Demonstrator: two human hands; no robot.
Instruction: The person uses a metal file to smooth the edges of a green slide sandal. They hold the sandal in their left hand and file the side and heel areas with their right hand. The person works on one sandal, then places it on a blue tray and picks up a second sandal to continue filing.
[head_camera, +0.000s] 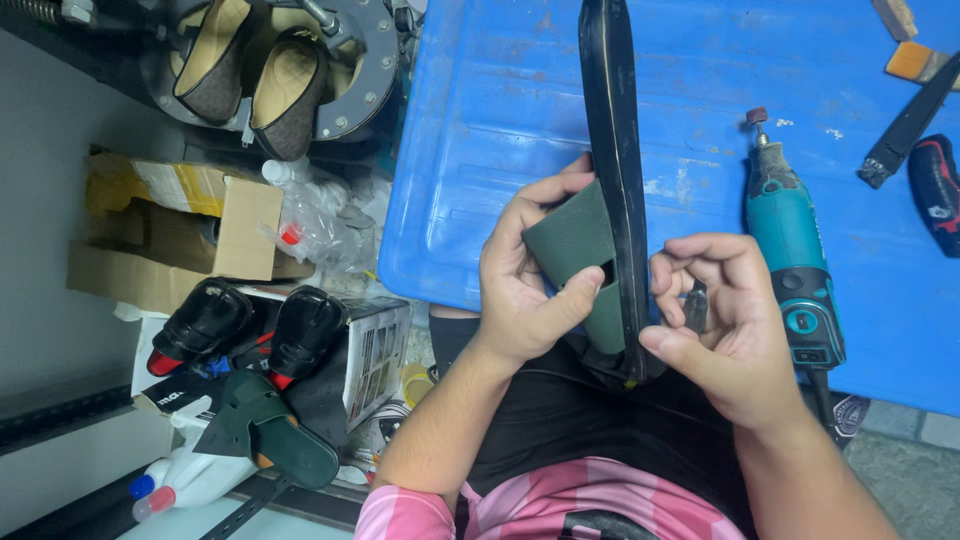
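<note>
Sandal (612, 200) stands on edge between both hands, its black sole running from the person's lap up over the near edge of the blue desk (500, 110); its far tip is cut off by the top of the frame, and its heel end is lost in shadow against the dark clothing. A dark green strap (572, 240) folds out from the sole's left face. The left hand (520, 280) has a closed grip on that strap, thumb pressed on its near part, fingers curled behind it. The right hand (715, 320) touches the sole's right face with its thumb tip, fingers curled loosely around a small dark object (696, 306) too hidden to identify; how firmly that grip closes cannot be told.

Just beside the right hand, a teal rotary tool (790, 240) lies on the desk, tip pointing away. At the desk's far right corner lie a black strip (910, 125), a black and red object (937, 190) cut by the frame, and a brush (915, 62).

On the floor left of the desk, a matching green sandal (270, 430) rests near two black shoes (250, 325) on a white printed box (375, 355). Farther off sits an open brown cardboard carton (200, 225).
</note>
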